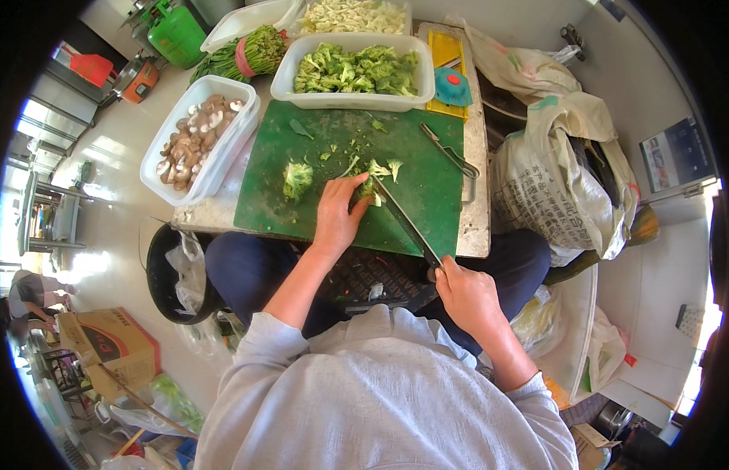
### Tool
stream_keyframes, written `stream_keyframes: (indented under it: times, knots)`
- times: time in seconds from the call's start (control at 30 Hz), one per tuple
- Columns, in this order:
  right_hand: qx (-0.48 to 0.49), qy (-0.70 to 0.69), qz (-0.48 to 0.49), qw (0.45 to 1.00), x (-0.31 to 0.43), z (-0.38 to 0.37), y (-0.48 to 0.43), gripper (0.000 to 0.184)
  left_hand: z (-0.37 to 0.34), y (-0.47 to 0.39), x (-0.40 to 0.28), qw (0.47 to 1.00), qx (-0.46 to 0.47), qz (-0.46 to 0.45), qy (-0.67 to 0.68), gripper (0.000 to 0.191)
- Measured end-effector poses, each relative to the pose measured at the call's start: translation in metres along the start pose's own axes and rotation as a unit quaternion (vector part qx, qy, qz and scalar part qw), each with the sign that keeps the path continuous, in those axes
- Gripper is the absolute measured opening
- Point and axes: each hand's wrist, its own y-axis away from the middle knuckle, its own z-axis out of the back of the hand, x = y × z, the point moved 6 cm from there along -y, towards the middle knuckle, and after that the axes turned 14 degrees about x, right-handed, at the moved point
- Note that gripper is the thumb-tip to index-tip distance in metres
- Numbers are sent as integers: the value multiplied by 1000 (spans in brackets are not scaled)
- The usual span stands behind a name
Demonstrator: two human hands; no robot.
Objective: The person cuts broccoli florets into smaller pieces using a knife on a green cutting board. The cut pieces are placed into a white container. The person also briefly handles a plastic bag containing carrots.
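My left hand [339, 210] pinches a piece of broccoli [367, 189] against the green cutting board [282, 138], its fingers partly hiding the piece. In my right hand [465, 288] is the handle of a long kitchen knife [407, 224]. The blade slants up and left across the board, its tip at the broccoli by my left fingertips. Small cut florets [394, 169] lie just beyond the tip. To the left of my left hand rests a larger broccoli chunk [297, 181]. Green crumbs are scattered over the middle of the board.
Behind the board stands a plastic tub [353, 103] of broccoli florets. Left is a tub [208, 194] of mushrooms. A peeler [450, 151] lies on the board's right, near a yellow mandoline slicer [445, 50]. A black bucket [159, 294] stands below left, a woven sack [535, 188] at right.
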Motion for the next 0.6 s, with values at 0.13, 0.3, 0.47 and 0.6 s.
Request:
stream_keyframes:
  times: [0.13,0.3,0.47,0.6]
  knots:
    - [23,11,5,1000,-1,3,-5,20,1,-1,0,1000,4,-4,-2,47]
    - [62,3,-1,998,-5,8,-17,24,1,0,2,1000,-5,-21,-10,49]
    - [73,-19,4,997,-3,11,-26,25,1,2,4,1000,-16,-23,-12,50]
    - [98,-105,3,990,-10,11,-37,30,4,2,6,998,-36,6,50,49]
